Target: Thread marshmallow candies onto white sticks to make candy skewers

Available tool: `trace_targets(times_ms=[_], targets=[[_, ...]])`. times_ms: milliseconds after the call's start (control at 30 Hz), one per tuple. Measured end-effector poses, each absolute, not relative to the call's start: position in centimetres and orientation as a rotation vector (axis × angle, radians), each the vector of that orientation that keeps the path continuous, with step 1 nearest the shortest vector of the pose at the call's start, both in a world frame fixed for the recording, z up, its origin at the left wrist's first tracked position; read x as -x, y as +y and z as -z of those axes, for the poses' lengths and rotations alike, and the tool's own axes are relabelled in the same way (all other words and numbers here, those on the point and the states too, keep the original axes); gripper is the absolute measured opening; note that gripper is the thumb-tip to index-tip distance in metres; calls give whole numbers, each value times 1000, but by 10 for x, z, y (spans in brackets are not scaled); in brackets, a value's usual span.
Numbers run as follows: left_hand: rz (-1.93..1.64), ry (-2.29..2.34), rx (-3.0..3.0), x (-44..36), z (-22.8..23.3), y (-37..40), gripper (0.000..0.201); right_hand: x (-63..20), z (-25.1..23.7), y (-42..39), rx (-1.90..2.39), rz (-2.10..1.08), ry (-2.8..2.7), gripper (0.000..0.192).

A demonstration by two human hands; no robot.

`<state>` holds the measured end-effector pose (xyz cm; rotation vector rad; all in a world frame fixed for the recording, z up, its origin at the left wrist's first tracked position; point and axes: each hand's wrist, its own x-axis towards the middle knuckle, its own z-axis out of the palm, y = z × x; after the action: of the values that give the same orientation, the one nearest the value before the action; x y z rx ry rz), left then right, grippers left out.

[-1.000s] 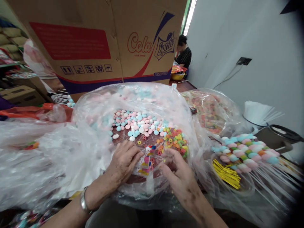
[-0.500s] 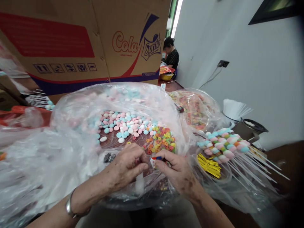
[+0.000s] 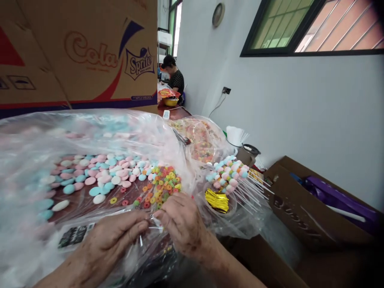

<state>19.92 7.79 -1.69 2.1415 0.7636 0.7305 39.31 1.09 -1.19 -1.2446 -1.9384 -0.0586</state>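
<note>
My left hand (image 3: 118, 234) is closed, thumb and fingers pressed together at the front edge of the plastic. Just beside it, my right hand (image 3: 183, 224) is in a pinch. A small whitish piece (image 3: 154, 226) shows between the fingertips, too hidden to name. Beyond the hands lie pink, blue and white button-shaped candies (image 3: 105, 172), spread inside a large clear plastic bag (image 3: 141, 124). Small ring candies (image 3: 168, 180) in orange, yellow and green are heaped nearest my right hand. Under the plastic near my left wrist is a black-and-white label (image 3: 73, 236).
Right of the hands, a tub holds gold twist ties (image 3: 217, 201). Candy skewers on white sticks (image 3: 229, 174) lie behind it. A bag of ring candies (image 3: 201, 138), a mug (image 3: 248, 154) and a large carton (image 3: 99, 80) stand farther back. A person (image 3: 175, 78) sits beyond.
The view has swung to the right, bringing the window and a brown box into sight. A red, blue and white piece at my right fingertips no longer shows. My hands remain close together.
</note>
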Motion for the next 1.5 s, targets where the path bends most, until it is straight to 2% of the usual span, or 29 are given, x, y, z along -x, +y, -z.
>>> trace_targets(times_ms=[133, 233, 433, 733, 933, 1100, 1200, 1267, 1500], targets=[[-565, 712, -2139, -199, 21, 80, 21, -398, 10, 8, 1255, -11, -1859, 50], [-573, 688, -2157, -199, 21, 79, 21, -401, 5, 4, 1272, -147, -1839, 49], [-598, 615, -2121, -206, 9, 70, 27, -407, -8, -8, 1352, -548, -1662, 28], [-523, 587, -2047, -209, 19, 70, 35, -410, 0, -15, 1416, -306, -1715, 41], [-513, 720, -1908, -212, 12, 61, 43, -421, -3, -22, 1371, -528, -1517, 21], [-565, 652, -2001, -204, 20, 70, 36, -495, -6, -36, 1617, -106, -1105, 25], [-653, 680, -1996, -197, 35, 76, 29, -559, -13, -54, 1926, 425, -1162, 30], [-712, 730, -1955, -194, 44, 76, 27, -594, -15, -65, 2201, 773, -1393, 33], [-732, 819, -1918, -192, 50, 71, 32, -632, 6, -65, 2419, 877, -1603, 21]])
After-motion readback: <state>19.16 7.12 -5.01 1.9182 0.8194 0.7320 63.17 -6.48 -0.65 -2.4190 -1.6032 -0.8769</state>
